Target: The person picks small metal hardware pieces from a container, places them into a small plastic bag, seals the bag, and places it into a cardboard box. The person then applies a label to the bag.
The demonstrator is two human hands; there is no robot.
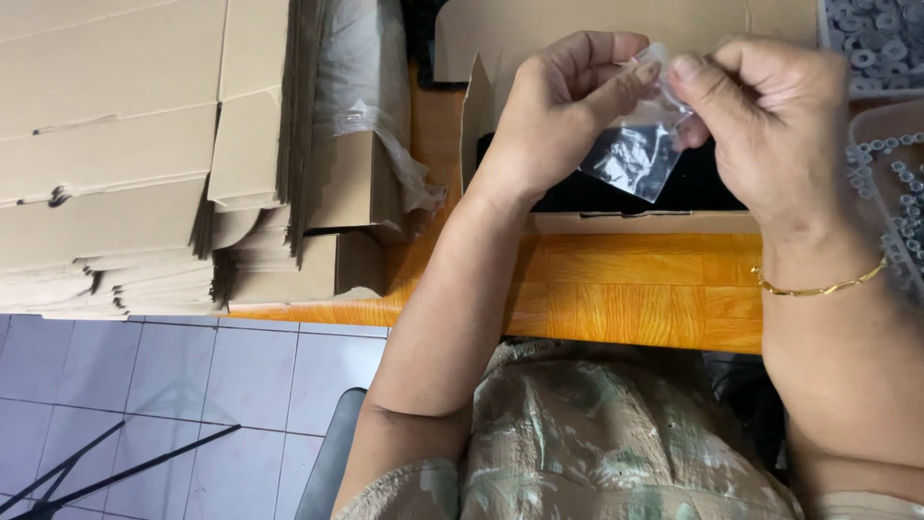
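Clear plastic bag hangs pinched between both hands' fingers.

Single head view, looking steeply down, close over the wooden table, cardboard stack at 10 o'clock, floor tiles at 8.

Clear bag, orange wooden table

Soft, even daylight fills my view, bright enough and without harsh shadows. My hands are a little smeared by motion, and the clear bag between them catches pale glare. The orange surface shows a mild sheen. Under it, the tiled floor lies dimmer, crossed by thin dark shadows.
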